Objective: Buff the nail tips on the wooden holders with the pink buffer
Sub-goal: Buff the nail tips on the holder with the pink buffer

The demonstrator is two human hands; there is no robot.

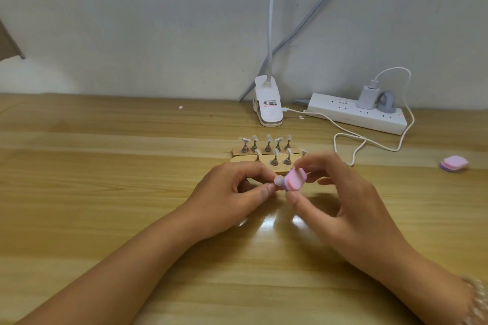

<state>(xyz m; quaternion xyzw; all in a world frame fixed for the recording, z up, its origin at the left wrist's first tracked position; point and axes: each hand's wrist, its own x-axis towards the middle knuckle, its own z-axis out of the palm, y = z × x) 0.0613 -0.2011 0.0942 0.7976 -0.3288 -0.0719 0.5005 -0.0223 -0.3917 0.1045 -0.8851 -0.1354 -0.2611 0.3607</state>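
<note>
Right in the middle, the pink buffer (295, 179) meets a single nail tip (278, 181), both held up off the table (105, 192) just in front of the wooden holders (264, 157). The buffer's edge sits against the tip. I can't tell from here whether its little stand is lifted with it; the fingers hide that.

Here's the worry: that tip is tiny and held only by a pinch. Too hard a stroke, or a twist of the buffer, could flick it out of the fingers and onto the table, or pop it off its mount. The two holders are just behind the knuckles, so a wide sweep could knock the other tips (268, 138) standing on them.

Now the hands. The left hand (232, 192) comes in from the lower left, thumb and forefinger pinching the tip, the other fingers curled beneath. The right hand (340, 192) reaches from the lower right and grips the buffer between thumb and fingertips, wrist raised, a beaded bracelet (475, 298) on it.

Further out, a spare buffer (453, 163) lies well off to the right, and a clip lamp (268, 103) and a power strip (356, 113) with its white cable (351, 140) sit by the wall.
</note>
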